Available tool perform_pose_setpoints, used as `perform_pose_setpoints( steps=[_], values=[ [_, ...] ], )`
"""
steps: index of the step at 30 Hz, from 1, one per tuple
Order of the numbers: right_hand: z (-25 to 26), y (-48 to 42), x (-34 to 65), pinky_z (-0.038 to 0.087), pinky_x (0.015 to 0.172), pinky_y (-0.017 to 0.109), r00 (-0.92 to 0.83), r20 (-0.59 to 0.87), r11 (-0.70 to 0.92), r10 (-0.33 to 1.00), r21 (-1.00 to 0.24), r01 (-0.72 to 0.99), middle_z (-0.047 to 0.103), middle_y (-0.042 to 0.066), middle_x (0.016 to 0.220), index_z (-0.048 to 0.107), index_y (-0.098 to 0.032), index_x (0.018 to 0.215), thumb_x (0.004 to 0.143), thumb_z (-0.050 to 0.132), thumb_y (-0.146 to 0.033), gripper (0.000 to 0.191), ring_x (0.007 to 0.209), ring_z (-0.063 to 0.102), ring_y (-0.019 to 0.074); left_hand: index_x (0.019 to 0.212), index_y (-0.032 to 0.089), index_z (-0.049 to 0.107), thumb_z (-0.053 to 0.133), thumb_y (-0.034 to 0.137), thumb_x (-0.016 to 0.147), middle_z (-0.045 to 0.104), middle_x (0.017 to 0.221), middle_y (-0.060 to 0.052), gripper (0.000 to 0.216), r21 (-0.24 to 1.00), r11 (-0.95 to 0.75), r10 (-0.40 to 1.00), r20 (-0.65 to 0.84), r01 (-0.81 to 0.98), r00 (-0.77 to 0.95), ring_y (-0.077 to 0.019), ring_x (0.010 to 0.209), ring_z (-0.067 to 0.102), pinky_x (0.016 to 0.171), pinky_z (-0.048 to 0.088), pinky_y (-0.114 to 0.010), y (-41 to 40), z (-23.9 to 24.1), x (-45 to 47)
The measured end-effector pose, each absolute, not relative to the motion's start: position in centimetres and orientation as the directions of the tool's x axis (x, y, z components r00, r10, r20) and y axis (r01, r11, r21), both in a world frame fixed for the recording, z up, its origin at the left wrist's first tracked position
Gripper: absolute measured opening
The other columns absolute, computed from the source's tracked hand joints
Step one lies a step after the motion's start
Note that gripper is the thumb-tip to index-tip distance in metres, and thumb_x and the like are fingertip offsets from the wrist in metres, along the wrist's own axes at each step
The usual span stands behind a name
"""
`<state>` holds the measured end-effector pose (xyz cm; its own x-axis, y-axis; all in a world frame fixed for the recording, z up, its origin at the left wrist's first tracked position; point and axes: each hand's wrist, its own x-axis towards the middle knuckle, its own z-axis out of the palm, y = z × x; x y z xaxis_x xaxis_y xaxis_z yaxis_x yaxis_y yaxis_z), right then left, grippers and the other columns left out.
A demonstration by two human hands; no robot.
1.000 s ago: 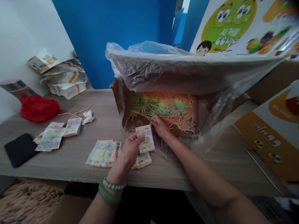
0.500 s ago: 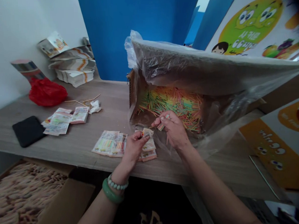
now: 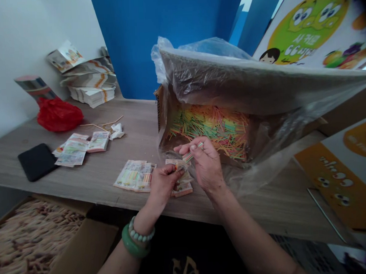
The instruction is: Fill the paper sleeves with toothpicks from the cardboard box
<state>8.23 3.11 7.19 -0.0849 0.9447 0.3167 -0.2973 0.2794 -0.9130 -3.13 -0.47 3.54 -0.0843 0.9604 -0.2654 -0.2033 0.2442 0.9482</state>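
Observation:
Between the thumb and fingers of my left hand (image 3: 162,183) is a small clear printed packet (image 3: 182,165), its top edge facing my right hand. My right hand (image 3: 207,163) is closed around a small bunch of thin, striped coloured sticks (image 3: 188,156). The tips of this bunch are close to the packet; whether they are inside it I cannot tell. Beneath my left hand lie more printed packets (image 3: 185,188). To its left, flat packets with coloured sticks in them (image 3: 130,176) rest on the table. Behind my right hand is a heap of loose coloured sticks (image 3: 213,125).
A plastic-lined carton (image 3: 159,113) holds the heap. On the left are a black phone-like slab (image 3: 37,161), more packets (image 3: 71,152), a red bag (image 3: 59,115) and stacked flat cartons (image 3: 91,94). A box of pale pieces (image 3: 32,240) sits below the table. Printed cartons (image 3: 339,178) stand right.
My right hand has drawn slightly left and nearer, away from the heap, bringing its bunch of sticks to the packet in my left hand. The left hand has barely moved.

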Motion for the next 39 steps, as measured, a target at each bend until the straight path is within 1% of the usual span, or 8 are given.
perform_pose_setpoints(
  steps=[9, 14, 18, 21, 25, 29, 36, 39],
  values=[
    [5.6, 3.2, 9.6, 0.049, 0.099, 0.042, -0.262, 0.221, 0.169, 0.939, -0.963, -0.208, 0.074, 0.001, 0.089, 0.058, -0.025, 0.086, 0.091, 0.058, -0.035, 0.011, 0.108, 0.067, 0.0197, 0.069, 0.017, 0.074, 0.075, 0.029, 0.07, 0.061, 0.06, 0.001, 0.012, 0.952, 0.177, 0.984, -0.17, -0.251, 0.047, -0.0091, 0.047, 0.046, 0.046, 0.039, -0.023, -0.7, 3.7, -3.1],
    [5.3, 3.6, 10.4, 0.04, 0.109, 0.047, -0.357, 0.163, 0.129, 0.92, -0.985, -0.115, 0.073, 0.004, 0.117, 0.067, -0.025, 0.082, 0.088, 0.061, -0.038, 0.015, 0.123, 0.06, 0.0219, 0.084, 0.019, 0.079, 0.074, 0.031, 0.076, 0.072, 0.083, -0.003, 0.016, 0.955, 0.045, 0.997, -0.027, -0.294, 0.066, -0.0148, 0.08, 0.061, 0.076, 0.048, -0.025, -0.2, 3.0, -2.7],
    [4.8, 3.5, 11.3, 0.041, 0.109, 0.046, -0.379, 0.107, 0.12, 0.919, -0.993, 0.01, 0.063, 0.004, 0.136, 0.07, -0.031, 0.108, 0.083, 0.067, -0.04, 0.027, 0.13, 0.055, 0.0231, 0.09, 0.018, 0.078, 0.076, 0.038, 0.077, 0.073, 0.09, -0.005, 0.024, 0.895, 0.116, 0.993, -0.093, -0.431, 0.074, -0.0162, 0.084, 0.062, 0.079, 0.048, -0.027, 0.0, 2.7, -3.2],
    [4.0, 3.2, 11.5, 0.045, 0.104, 0.045, -0.329, 0.113, 0.164, 0.938, -0.978, 0.13, 0.066, 0.005, 0.13, 0.066, -0.031, 0.12, 0.085, 0.063, -0.037, 0.035, 0.121, 0.06, 0.0233, 0.087, 0.017, 0.077, 0.079, 0.038, 0.074, 0.072, 0.084, -0.003, 0.025, 0.851, 0.122, 0.992, -0.118, -0.511, 0.041, -0.0137, 0.075, 0.06, 0.074, 0.047, -0.025, -0.1, 2.5, -3.7],
    [3.5, 2.3, 10.7, 0.046, 0.095, 0.041, -0.355, 0.126, 0.279, 0.926, -0.863, 0.422, 0.072, 0.004, 0.103, 0.072, -0.025, 0.094, 0.084, 0.055, -0.02, 0.02, 0.103, 0.063, 0.0223, 0.083, 0.016, 0.076, 0.08, 0.036, 0.072, 0.07, 0.078, -0.002, 0.023, 0.869, 0.078, 0.996, -0.093, -0.489, -0.006, -0.0129, 0.071, 0.058, 0.07, 0.046, -0.026, -0.5, 2.6, -4.0],
    [4.2, 1.5, 10.2, 0.047, 0.082, 0.033, -0.413, 0.146, 0.375, 0.899, -0.744, 0.554, 0.068, 0.004, 0.09, 0.068, -0.022, 0.078, 0.088, 0.05, -0.019, 0.02, 0.091, 0.062, 0.0198, 0.076, 0.015, 0.075, 0.08, 0.03, 0.069, 0.07, 0.073, -0.001, 0.017, 0.898, 0.072, 0.994, -0.102, -0.434, -0.046, -0.013, 0.068, 0.059, 0.069, 0.047, -0.027, -1.1, 3.4, -5.0],
    [2.7, 0.1, 9.3, 0.044, 0.082, 0.037, -0.139, -0.124, 0.099, 0.982, -0.288, 0.953, 0.069, 0.016, 0.106, 0.062, -0.016, 0.111, 0.093, 0.052, -0.04, 0.031, 0.098, 0.064, 0.0287, 0.071, 0.017, 0.073, 0.077, 0.024, 0.063, 0.066, 0.067, 0.002, 0.011, 0.954, 0.043, 0.947, -0.133, -0.297, -0.291, -0.0099, 0.062, 0.054, 0.06, 0.043, -0.022, -1.3, 3.2, -8.9],
    [1.5, 0.3, 8.7, 0.043, 0.082, 0.036, -0.109, -0.12, 0.071, 0.987, -0.283, 0.957, 0.068, 0.016, 0.111, 0.062, -0.016, 0.11, 0.089, 0.057, -0.036, 0.029, 0.101, 0.064, 0.0283, 0.062, 0.016, 0.065, 0.076, 0.027, 0.065, 0.059, 0.059, 0.004, 0.016, 0.968, 0.068, 0.939, -0.144, -0.241, -0.312, -0.0086, 0.057, 0.049, 0.056, 0.039, -0.021, -1.4, 2.8, -9.5]
  ],
)
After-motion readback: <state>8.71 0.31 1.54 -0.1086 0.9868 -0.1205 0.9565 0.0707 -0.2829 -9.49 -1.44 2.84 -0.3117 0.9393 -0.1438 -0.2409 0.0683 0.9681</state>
